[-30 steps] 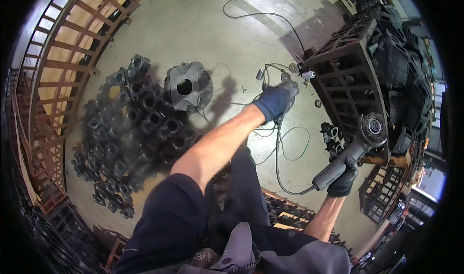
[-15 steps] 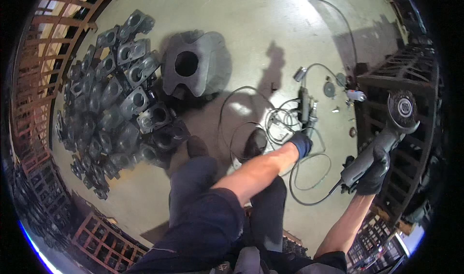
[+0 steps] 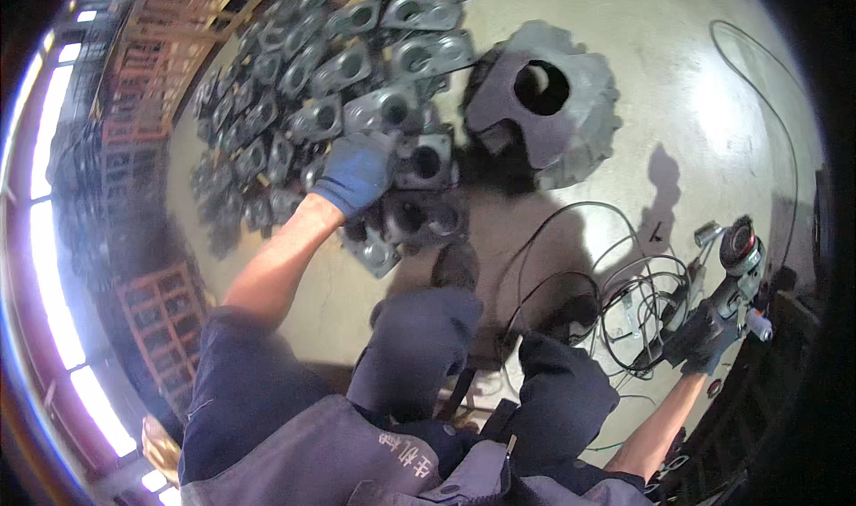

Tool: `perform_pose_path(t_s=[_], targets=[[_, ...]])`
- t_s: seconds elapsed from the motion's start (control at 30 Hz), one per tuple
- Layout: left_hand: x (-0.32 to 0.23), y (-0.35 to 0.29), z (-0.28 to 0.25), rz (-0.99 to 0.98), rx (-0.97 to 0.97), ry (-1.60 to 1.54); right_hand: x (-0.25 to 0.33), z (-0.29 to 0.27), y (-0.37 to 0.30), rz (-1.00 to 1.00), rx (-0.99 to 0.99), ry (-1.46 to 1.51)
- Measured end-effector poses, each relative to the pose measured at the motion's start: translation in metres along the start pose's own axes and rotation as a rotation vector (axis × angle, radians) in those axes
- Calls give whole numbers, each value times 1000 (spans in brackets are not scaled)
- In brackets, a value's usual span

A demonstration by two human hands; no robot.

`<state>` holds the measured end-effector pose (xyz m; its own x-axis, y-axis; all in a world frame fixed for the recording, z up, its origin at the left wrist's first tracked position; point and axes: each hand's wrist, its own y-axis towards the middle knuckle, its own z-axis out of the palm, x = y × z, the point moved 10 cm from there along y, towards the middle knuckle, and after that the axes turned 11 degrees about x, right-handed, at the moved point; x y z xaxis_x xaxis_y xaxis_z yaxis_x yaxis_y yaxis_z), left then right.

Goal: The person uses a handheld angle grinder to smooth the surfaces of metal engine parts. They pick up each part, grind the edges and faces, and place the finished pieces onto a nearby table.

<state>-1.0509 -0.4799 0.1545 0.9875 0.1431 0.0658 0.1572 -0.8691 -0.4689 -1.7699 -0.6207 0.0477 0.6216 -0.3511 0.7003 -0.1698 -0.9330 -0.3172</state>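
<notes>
My right hand, in a dark glove, is closed around the body of an angle grinder at the right. The grinder's round disc end points away from me. My left hand, in a blue glove, reaches onto the near side of a heap of dark metal castings. Its fingers blend into the castings, so their grip does not show. Close to that hand lies a flanged casting with a round hole. Further right stands a large grey casting with a wide round opening.
Black cables lie coiled on the floor before my right leg. A small metal cylinder is near the grinder. A brown slatted crate stands at the left, and a dark rack at the right edge.
My view has swung left. My left hand has left the tools and cables on the floor and now reaches the heap of castings. My right hand still holds the grinder, its disc now turned.
</notes>
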Motion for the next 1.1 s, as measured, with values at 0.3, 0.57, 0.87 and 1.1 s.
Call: perform_pose_path(t_s=[0.3,0.57,0.87,1.1], targets=[[50,-233,107,-335,66,-397,24,-2,-91,-59,169,129],[-3,-346,199,-329,57,-533,60,-69,-224,-158,41,385],[-5,-399,294,-368,164,-673,21,-117,-322,-31,-43,423],[-1,-392,297,-303,-3,-656,-85,-128,-314,54,86,593]])
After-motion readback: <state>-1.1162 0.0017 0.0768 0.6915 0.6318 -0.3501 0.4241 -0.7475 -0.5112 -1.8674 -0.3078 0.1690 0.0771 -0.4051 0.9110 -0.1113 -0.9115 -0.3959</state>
